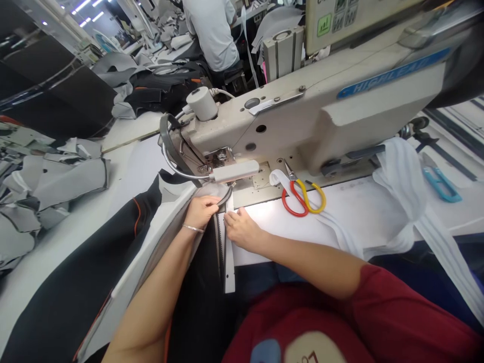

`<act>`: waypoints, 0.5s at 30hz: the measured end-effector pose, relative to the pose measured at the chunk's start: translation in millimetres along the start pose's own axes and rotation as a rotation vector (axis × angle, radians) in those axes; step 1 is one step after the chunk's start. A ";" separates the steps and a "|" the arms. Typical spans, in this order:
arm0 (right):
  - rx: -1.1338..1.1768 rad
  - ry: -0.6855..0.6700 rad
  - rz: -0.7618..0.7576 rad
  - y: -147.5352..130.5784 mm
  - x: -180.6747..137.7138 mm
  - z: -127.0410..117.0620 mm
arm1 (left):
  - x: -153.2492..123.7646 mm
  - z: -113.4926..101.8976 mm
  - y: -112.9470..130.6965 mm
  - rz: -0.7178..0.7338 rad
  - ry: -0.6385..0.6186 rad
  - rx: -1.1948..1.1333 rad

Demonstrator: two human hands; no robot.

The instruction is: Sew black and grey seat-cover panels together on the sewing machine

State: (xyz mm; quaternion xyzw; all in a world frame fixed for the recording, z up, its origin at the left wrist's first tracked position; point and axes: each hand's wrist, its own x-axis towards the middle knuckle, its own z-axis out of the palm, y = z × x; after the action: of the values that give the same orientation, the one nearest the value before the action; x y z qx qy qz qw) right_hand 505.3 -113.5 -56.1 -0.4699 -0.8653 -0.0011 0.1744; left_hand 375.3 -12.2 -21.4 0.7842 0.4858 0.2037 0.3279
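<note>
My left hand (202, 212) rests on the edge of a grey and black jacket panel (172, 242), gripping the fabric just in front of the presser foot (223, 169) of an industrial sewing machine (283, 116). My right hand (242, 229) presses its fingertips on a white tape strip (229, 262) lying beside a dark zipper (219, 247). The two hands almost touch. The needle is hidden behind the machine's white LED lamp bar (235, 171) and my fingers.
Red-and-yellow scissors (302, 197) lie on the white table (340, 212) right of the machine, with loose white webbing (401, 201) beyond them. A blue tool (440, 184) sits further right. Stacked grey and black panels (49, 186) lie at left. A seated co-worker (212, 30) works ahead.
</note>
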 end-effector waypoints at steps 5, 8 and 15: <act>0.015 0.010 0.012 3.5 3.9 5.3 | -0.2 0.7 2.3 0.014 -0.017 0.014; 0.020 0.019 0.012 4.9 4.7 8.7 | -2.9 3.6 5.3 0.057 -0.038 0.077; 0.049 0.005 -0.001 7.4 6.3 13.0 | -6.3 7.8 3.3 0.138 -0.046 0.202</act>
State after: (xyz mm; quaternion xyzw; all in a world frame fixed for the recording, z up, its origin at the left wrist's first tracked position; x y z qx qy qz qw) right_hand 504.2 -102.1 -67.6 -0.4649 -0.8650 0.0186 0.1880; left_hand 379.6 -21.4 -24.5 0.8493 0.4410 0.1577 0.2434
